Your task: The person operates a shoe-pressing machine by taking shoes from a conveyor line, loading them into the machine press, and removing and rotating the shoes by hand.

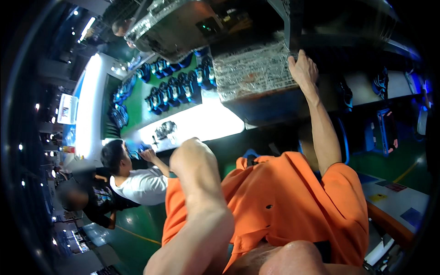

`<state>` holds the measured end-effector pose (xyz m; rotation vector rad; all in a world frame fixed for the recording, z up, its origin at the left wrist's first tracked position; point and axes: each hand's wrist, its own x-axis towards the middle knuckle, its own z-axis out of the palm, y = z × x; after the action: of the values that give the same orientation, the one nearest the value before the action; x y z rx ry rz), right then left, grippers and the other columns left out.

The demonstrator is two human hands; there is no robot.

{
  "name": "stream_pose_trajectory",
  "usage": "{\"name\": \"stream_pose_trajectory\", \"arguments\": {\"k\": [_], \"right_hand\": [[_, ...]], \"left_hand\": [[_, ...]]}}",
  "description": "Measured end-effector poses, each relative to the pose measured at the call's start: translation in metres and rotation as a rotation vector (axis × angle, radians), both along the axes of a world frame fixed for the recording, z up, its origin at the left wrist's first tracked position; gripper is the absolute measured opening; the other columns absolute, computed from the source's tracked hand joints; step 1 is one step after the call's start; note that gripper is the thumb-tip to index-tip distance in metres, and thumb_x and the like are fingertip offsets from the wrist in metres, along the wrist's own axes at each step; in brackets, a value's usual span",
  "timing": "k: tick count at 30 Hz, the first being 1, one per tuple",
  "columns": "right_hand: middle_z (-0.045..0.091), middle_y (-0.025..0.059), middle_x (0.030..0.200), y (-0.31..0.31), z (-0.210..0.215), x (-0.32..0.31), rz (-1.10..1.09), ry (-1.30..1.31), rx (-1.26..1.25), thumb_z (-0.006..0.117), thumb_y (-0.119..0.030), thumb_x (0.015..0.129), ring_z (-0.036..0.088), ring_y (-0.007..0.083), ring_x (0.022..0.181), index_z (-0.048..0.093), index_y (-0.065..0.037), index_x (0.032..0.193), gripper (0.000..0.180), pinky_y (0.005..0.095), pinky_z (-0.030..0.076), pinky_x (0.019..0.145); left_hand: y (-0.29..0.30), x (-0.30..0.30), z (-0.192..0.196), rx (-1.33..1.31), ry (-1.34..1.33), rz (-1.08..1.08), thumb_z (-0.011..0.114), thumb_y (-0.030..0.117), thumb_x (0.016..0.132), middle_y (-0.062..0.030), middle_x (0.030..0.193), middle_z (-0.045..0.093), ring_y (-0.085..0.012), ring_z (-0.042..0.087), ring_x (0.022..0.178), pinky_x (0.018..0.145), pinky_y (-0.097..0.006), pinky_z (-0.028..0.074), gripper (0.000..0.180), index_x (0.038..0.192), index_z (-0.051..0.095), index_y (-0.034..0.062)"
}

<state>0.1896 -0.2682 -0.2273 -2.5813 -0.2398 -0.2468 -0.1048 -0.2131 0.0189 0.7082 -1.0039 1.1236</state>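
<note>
My right hand (303,69) reaches forward at the upper right, beside the corner of a box-shaped machine housing (252,68) wrapped in crinkled clear film. Its thumb and index finger stand apart, the other fingers look bent, and I see nothing held. The fingertips are at a grey upright post (294,27); whether they press on it I cannot tell. My left arm (201,183) is bent, and its near part comes close to the lower edge of the view. The fingers of my left hand are hidden, so what they do does not show.
Several blue-and-black shoe-like pieces (172,94) stand in rows on a green surface left of the housing. A person in a white shirt (144,185) works at a bright white table (201,123); another in dark clothes (94,195) is behind. A panel (394,197) lies right.
</note>
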Motion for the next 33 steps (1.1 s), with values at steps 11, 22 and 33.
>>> {"name": "stream_pose_trajectory", "arguments": {"k": [11, 22, 33], "right_hand": [[0.061, 0.0269, 0.103, 0.006, -0.007, 0.010, -0.016, -0.015, 0.029, 0.052, -0.034, 0.086, 0.059, 0.0428, 0.098, 0.052, 0.001, 0.117, 0.047, 0.0495, 0.045, 0.085], [0.060, 0.0264, 0.108, -0.004, -0.002, -0.012, -0.085, 0.010, 0.001, 0.055, -0.034, 0.085, 0.056, 0.0432, 0.100, 0.049, 0.000, 0.125, 0.053, 0.0488, 0.044, 0.088], [0.062, 0.0275, 0.101, 0.024, 0.012, -0.008, -0.156, -0.036, -0.019, 0.057, -0.029, 0.083, 0.059, 0.0433, 0.095, 0.057, -0.001, 0.118, 0.045, 0.0472, 0.046, 0.082]], "left_hand": [[0.028, -0.009, -0.011, 0.157, 0.030, -0.295, 0.036, 0.001, 0.096, -0.0123, 0.140, 0.041, -0.0132, 0.039, 0.130, 0.114, -0.023, 0.025, 0.036, 0.132, 0.042, -0.0055], [0.048, 0.043, 0.050, -0.514, -1.039, 0.106, 0.049, 0.008, 0.092, -0.0123, 0.131, 0.052, -0.0178, 0.040, 0.128, 0.107, -0.029, 0.035, 0.047, 0.136, 0.036, 0.0000], [0.138, 0.090, 0.004, 0.475, -0.026, -0.861, 0.052, 0.011, 0.092, -0.0172, 0.126, 0.054, -0.0250, 0.046, 0.122, 0.103, -0.035, 0.039, 0.048, 0.135, 0.038, -0.0015]]}}
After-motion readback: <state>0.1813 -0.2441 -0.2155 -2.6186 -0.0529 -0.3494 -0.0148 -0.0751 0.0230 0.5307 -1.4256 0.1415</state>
